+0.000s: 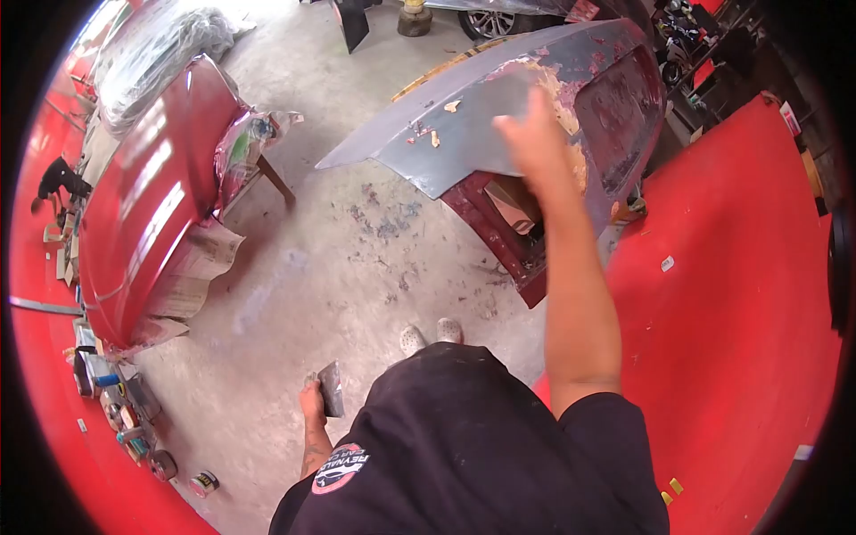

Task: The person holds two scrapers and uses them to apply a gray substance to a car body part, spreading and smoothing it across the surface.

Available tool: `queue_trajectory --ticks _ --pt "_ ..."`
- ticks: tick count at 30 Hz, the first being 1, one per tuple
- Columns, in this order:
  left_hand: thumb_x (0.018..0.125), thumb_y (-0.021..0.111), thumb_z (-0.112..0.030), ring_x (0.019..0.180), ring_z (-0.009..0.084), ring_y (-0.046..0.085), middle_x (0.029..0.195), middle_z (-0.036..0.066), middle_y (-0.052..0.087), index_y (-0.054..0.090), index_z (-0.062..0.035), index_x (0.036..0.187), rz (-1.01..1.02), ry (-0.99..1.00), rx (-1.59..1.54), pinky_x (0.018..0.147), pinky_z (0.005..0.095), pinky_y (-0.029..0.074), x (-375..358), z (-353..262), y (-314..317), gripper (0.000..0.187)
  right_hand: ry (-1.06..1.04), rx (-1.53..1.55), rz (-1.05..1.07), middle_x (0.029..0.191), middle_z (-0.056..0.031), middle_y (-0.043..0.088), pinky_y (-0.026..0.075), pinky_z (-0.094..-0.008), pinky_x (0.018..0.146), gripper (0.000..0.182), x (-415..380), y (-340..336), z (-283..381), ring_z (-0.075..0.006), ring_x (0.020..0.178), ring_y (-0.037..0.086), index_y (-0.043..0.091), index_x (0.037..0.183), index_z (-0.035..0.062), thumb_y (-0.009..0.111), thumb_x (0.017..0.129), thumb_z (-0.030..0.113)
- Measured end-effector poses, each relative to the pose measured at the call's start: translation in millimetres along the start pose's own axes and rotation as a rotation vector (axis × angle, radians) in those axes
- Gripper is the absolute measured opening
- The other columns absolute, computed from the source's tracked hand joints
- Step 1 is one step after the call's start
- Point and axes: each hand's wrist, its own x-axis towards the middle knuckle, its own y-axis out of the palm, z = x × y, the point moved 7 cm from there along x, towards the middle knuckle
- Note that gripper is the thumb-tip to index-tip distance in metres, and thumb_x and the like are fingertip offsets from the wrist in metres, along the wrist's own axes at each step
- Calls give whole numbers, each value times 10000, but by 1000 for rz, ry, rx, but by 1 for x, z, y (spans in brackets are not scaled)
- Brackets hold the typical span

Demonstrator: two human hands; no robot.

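My right hand [538, 143] is extended forward over the large grey-and-maroon car body panel [401, 134], at the edge of its rough, tan-patched area. The thumb points to the left and at least one finger points away from me. Motion blurs the hand, so I cannot tell whether it touches the surface or whether anything is in its grasp.

My left hand [312, 403] is low, beside my body and well apart from the panel. Its fingers are closed on a thin, dark, flat piece [331, 390] with a straight edge (the material is not clear from this view).

The panel lies ahead of me and to the right, above the grey concrete floor [267, 330]. Its smooth grey face carries two small tan spots, and maroon shows along the near lower edge. A brown box-like object [512, 207] is visible through the opening there.

Dark flakes [383, 218] are scattered on the floor between the panel and my pale perforated shoes [449, 331]. To the left stands a glossy red curved panel [152, 196], with paper sheeting [201, 267] along its lower side. Nearer to me on that side is a round tin [203, 482], beside a row of containers [129, 419].
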Motion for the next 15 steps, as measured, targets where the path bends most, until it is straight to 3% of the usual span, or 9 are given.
queue_trajectory --ticks 3,4,6,8,11,13,15 --pt "872 570 -256 834 192 573 879 100 660 675 60 900 -14 -2 34 772 346 446 15 17 -1 333 -57 -218 280 1051 -308 625 519 -474 831 447 -29 94 37 -438 928 644 458 1204 -23 604 819 153" --pt "874 569 -260 836 195 571 873 102 657 673 62 896 -5 -4 18 772 346 445 22 22 -1 340 -83 -192 354 1080 -316 610 507 -483 847 450 -44 116 53 -454 972 619 461 1212 -15 597 824 165" --pt "873 570 -259 837 199 573 885 104 662 672 68 906 26 4 41 774 350 446 21 14 1 345 -104 -170 418 1108 -323 595 494 -491 862 452 -57 117 71 -470 1016 594 463 1221 -8 590 828 177" --pt "873 571 -258 839 203 575 896 105 667 671 74 916 55 -1 53 776 354 447 10 8 -1 350 -56 -70 322 1125 -306 594 488 -463 884 456 -57 94 71 -425 1051 596 473 1215 -16 602 834 199" --pt "869 564 -257 825 219 577 906 155 681 665 94 927 24 2 -61 779 373 448 2 14 -9 370 -79 50 6 1097 -202 618 498 -384 873 444 -41 20 32 -284 998 619 481 1197 -30 644 836 169" --pt "866 551 -250 823 244 591 917 209 680 663 99 926 49 48 166 779 392 451 11 41 -27 372 -7 122 -204 1095 -115 616 510 -340 847 388 -39 -38 -8 -190 973 611 495 1181 -18 652 842 85" --pt "868 545 -251 818 269 600 905 229 674 663 98 917 47 125 296 777 399 454 6 62 -38 372 0 250 -313 1111 -110 617 513 -322 852 344 -34 -82 -69 -180 978 613 504 1177 -7 634 861 31"
